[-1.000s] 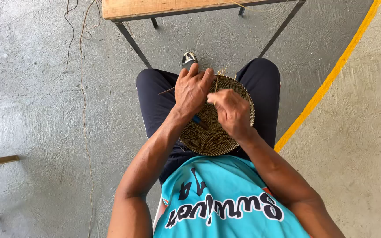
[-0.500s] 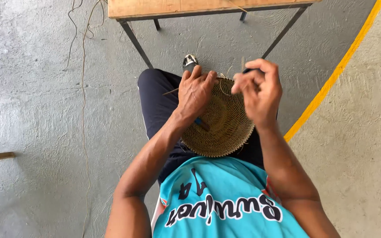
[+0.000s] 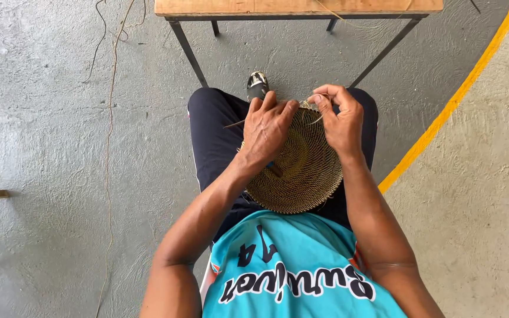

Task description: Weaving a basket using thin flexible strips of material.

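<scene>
Head view: grey concrete floor (image 3: 48,147), wooden bench (image 3: 296,7)

At frame centre we see a round, tightly coiled woven disc (image 3: 301,171), golden-brown, lying tilted on the lap, pale loose strands (image 3: 313,109) at its upper rim.

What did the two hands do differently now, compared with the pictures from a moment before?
The right hand first rose off the woven round basket piece toward the far rim, and now sits back at that rim, pinching a thin strand. The left hand stayed pressed on the weave, and the piece stayed on the lap.
</scene>
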